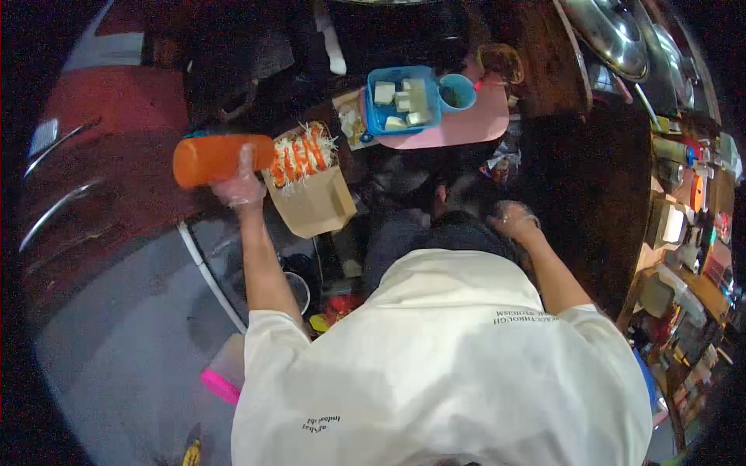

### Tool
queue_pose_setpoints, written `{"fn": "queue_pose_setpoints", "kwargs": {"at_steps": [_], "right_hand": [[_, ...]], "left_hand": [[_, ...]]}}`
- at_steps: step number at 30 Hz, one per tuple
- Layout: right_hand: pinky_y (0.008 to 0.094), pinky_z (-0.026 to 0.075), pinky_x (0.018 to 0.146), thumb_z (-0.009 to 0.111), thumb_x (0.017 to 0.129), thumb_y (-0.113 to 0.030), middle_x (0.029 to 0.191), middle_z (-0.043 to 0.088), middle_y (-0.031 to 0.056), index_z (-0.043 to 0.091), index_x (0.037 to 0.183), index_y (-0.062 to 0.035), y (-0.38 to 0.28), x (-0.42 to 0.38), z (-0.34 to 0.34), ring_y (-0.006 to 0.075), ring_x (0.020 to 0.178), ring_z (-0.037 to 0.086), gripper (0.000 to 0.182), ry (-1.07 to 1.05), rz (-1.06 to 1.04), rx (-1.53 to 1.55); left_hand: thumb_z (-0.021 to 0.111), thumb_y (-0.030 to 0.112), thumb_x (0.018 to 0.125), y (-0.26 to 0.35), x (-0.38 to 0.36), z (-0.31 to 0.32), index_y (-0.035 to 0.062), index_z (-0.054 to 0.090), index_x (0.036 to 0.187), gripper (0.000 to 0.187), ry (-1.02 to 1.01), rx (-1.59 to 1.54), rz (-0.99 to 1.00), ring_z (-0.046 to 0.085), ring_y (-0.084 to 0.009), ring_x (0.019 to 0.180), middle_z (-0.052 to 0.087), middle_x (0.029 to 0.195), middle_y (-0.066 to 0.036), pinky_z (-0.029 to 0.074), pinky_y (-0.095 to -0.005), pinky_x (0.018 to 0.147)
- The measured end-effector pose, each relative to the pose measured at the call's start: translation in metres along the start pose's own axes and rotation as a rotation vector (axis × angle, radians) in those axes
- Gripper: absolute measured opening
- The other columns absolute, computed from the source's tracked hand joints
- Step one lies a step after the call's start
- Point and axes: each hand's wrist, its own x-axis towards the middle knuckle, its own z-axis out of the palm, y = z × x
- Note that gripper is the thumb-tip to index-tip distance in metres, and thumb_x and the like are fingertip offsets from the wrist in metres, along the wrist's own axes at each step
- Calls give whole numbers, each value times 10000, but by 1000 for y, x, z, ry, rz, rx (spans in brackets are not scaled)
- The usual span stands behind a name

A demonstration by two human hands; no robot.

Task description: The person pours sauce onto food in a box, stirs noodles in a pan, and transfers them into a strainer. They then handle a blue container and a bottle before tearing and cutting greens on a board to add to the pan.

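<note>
In the head view, my left hand (239,186), in a clear plastic glove, is wrapped around an orange sauce bottle (214,159). The bottle lies sideways, with its right end by a brown paper food box (315,206). Shredded cabbage (286,159) fills the top of that box, with zigzag lines of orange sauce across it. My right hand (514,220), also in a clear glove, rests near my dark-clothed right leg. Its fingers look loosely bent and apart, and nothing shows in them.
Beyond the box, a blue container (373,97) with several white blocks and a light-blue cup (457,93) stand by a pink board (489,116). Metal pot lids (614,39) and cluttered shelves (649,256) line the right side. A pink-rimmed container (221,384) is at lower left.
</note>
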Motion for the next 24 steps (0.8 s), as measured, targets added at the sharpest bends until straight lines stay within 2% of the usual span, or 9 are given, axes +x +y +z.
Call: {"fn": "queue_pose_setpoints", "kwargs": {"at_steps": [4,7,13,15,18,19,20,22,24], "right_hand": [[458,448,1013,657,822,-431,1284,587,190,594,1263,-89,-19,-14,-30,365,1197,553,561,-39,48,-8],[447,439,1026,647,830,-438,1292,585,185,566,1302,-103,-12,-13,-33,362,1214,542,584,-17,26,6],[431,440,1019,648,834,-470,1242,615,201,623,1222,-54,-28,-12,-62,355,1191,559,569,-26,-31,-12],[412,445,1008,643,844,-470,1224,626,200,625,1210,-25,-30,-7,-61,340,1165,581,576,-33,-203,126],[397,474,955,575,899,-512,1141,662,144,626,1196,-39,-64,-16,-79,268,1062,623,561,-206,-427,663],[389,487,929,530,924,-543,1067,685,117,640,1156,-52,-77,-19,-83,230,1011,636,555,-265,-504,909],[389,487,929,530,924,-543,1067,685,117,640,1156,-52,-92,-28,-96,230,1011,636,555,-262,-517,896],[393,486,926,505,947,-552,1118,658,92,572,1240,-55,-120,-47,-129,222,1049,614,581,-730,-480,1501],[392,496,940,522,926,-569,1190,611,94,515,1300,-64,-131,-56,-143,226,1065,600,629,-675,-461,1660]], "left_hand": [[833,176,755,11,-3,5,-13,565,1185,541,112,3,194,622,-265,1041,656,1129,-123,480,-405,938],[857,186,728,41,-13,-6,-15,576,1161,554,176,-414,-224,626,-261,1023,661,1105,-120,486,-405,929],[871,197,714,51,-29,-6,-5,465,1290,734,157,-513,-63,609,-262,1075,615,1181,-134,480,-400,962],[820,249,769,32,-41,2,-11,528,1235,609,190,-400,3,597,-312,1082,631,1173,-133,443,-437,995],[794,277,776,53,-56,13,47,518,1300,635,-29,78,315,570,-284,1178,591,1274,-105,437,-397,1031],[759,278,804,98,-63,18,66,536,1290,576,-63,-95,482,559,-289,1202,593,1279,-90,420,-411,1052],[728,246,818,97,-81,36,72,545,1280,526,-268,-486,249,544,-289,1221,593,1276,-91,393,-429,1077],[621,153,873,173,-85,40,125,578,1256,386,-252,-147,913,506,-297,1257,590,1273,-97,320,-493,1127],[627,244,825,210,-99,59,279,600,1268,444,-573,-259,1047,469,-296,1292,554,1343,-51,268,-571,1132]]}}
